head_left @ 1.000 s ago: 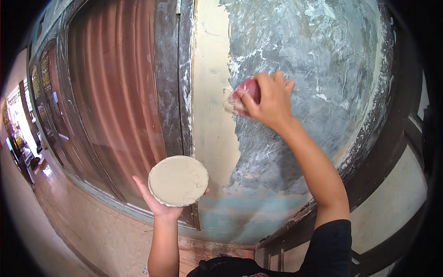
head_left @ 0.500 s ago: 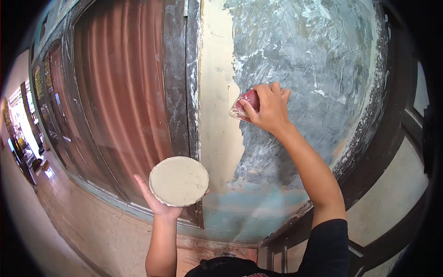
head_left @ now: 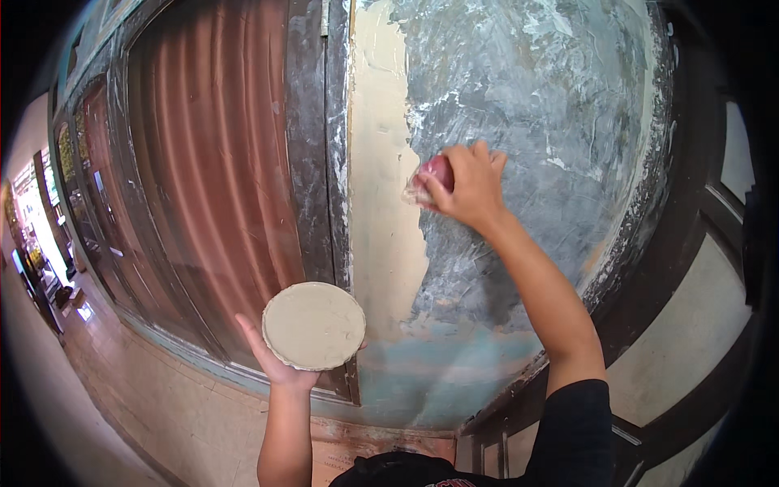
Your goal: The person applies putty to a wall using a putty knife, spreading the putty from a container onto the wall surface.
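My left hand [head_left: 280,361] holds up a round, pale disc [head_left: 314,326] from below, its top coated with beige putty. The thumb sticks out at the disc's left, and most fingers are hidden under it. In my right hand [head_left: 475,185] is a red putty scraper [head_left: 438,172], pinched between thumb and fingers. Its pale, putty-smeared edge is blurred and lies near the ragged border of a beige putty strip [head_left: 378,203]. That strip runs down the wall next to the door frame. Right of it the wall [head_left: 535,219] is grey with white smears.
To the left stands a dark wooden frame [head_left: 312,162] around glass with a reddish-brown curtain [head_left: 219,154] behind. A dark panelled frame with pale panels [head_left: 682,349] flanks the wall on the right. Tiled floor [head_left: 187,406] stretches away at lower left.
The scraper has tilted slightly in my right hand, staying near the putty border. My left hand and the disc sit a little lower in the picture.
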`<state>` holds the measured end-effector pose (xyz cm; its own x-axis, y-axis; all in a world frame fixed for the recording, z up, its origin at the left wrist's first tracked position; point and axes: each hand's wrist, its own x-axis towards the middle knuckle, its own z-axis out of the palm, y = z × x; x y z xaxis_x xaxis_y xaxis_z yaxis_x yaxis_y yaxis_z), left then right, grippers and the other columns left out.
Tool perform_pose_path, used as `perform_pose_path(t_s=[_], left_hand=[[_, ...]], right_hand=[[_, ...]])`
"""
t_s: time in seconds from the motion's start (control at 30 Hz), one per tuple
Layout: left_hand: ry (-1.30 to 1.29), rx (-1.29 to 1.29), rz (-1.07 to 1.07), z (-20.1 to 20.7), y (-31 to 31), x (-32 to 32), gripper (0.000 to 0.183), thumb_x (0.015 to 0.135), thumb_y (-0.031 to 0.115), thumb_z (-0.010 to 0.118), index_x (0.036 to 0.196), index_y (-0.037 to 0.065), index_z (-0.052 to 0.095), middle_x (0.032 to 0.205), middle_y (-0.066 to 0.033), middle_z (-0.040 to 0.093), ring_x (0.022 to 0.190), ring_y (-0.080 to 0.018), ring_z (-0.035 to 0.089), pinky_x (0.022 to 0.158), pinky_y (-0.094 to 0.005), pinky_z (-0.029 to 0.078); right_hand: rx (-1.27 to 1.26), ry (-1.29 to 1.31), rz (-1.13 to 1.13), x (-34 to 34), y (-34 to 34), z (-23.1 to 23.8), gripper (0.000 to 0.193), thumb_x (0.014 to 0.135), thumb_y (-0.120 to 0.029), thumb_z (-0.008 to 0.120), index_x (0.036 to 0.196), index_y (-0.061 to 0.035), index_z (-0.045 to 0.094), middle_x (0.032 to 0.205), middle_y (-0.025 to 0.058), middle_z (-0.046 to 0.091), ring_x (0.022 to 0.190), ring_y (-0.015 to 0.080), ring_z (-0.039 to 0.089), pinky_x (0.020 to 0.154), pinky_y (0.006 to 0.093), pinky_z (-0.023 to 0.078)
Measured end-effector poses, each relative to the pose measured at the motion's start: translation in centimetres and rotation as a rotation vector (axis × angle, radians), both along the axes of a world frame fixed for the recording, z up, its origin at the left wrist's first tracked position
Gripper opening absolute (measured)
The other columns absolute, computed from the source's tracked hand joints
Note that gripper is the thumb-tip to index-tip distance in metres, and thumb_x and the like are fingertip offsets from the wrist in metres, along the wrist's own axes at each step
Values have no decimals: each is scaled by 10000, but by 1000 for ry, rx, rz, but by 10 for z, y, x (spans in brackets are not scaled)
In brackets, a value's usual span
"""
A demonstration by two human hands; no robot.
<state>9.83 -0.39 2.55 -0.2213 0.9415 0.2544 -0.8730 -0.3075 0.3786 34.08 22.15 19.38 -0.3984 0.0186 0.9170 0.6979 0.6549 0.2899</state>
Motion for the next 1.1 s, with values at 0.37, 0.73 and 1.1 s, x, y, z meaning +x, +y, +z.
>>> perform_pose_path(t_s=[0.37,0.73,1.1], left_hand=[[53,37,32,-7,8,-10,1032,894,896,298,1448,50,503,1461,-210,533,1244,-489,574,915,-785,496],[5,23,23,-6,11,-6,1010,913,881,283,1430,47,522,1430,-197,565,1241,-443,594,956,-675,543],[0,-17,37,-19,15,-15,1028,885,903,302,1450,66,496,1467,-206,518,1245,-506,563,882,-832,475]], right_hand=[[-82,-48,8,4,-7,1,354,825,-438,757,952,-124,652,877,32,631,920,273,514,823,471,295],[10,174,-35,10,-8,24,397,824,-446,777,994,-103,671,913,36,659,923,276,515,827,470,297],[19,175,-53,11,-9,38,385,805,-428,791,1000,-119,669,923,39,666,918,267,519,847,458,302]])
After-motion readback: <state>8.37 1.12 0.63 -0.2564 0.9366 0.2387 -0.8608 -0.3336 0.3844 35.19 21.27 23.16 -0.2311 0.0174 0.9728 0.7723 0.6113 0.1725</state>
